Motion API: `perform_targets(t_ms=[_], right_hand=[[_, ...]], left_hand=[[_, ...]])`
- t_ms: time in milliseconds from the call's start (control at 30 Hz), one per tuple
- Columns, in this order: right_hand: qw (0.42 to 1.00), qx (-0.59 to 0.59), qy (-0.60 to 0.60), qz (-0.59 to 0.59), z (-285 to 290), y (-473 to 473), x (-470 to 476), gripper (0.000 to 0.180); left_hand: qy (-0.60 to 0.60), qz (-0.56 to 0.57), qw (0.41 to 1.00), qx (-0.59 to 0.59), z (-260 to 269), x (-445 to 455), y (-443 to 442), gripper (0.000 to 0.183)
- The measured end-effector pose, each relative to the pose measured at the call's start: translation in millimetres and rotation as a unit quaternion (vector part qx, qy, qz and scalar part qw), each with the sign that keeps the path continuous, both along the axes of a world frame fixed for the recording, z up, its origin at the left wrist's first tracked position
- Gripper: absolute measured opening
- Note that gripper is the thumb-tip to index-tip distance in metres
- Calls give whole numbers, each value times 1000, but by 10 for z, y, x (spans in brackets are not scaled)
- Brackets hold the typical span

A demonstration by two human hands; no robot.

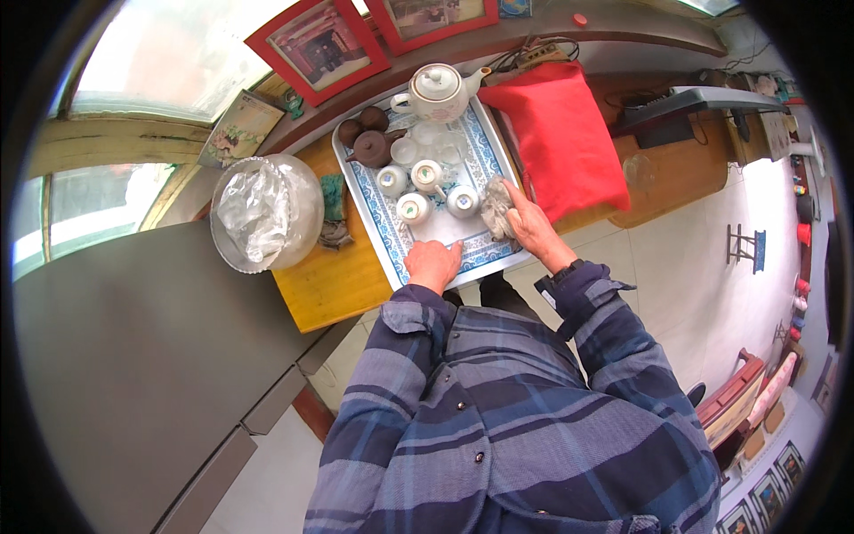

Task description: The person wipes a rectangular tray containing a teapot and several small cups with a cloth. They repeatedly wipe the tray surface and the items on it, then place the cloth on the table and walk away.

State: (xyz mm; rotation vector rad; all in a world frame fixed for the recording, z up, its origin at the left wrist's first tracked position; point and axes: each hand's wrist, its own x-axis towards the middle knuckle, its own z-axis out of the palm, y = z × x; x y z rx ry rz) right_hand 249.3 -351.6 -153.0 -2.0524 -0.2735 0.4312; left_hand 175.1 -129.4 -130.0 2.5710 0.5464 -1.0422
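My right hand grips a crumpled grey cloth over the right side of a white tray with a blue pattern. My left hand rests at the tray's near edge, fingers curled, with the index finger pointing right; whether it holds the edge I cannot tell. Several white cups stand upside down on the tray, one just left of the cloth. Behind them are clear glass cups, a small brown clay teapot with brown cups, and a white porcelain teapot at the far edge.
A large glass bowl holding clear plastic stands left of the tray, beside a green scouring pad. Red cloth covers something at the right. Red picture frames line the sill behind. A grey cabinet top is at left.
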Motion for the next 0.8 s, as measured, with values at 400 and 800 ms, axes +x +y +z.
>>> perform_targets(t_ms=[400,800], right_hand=[[957,-166,-195,133,113,72,-868,55],[949,-203,-225,90,15,5,-461,44]], left_hand=[[63,147,979,-130,-359,379,324,102],[28,97,990,-97,-504,247,399,83]])
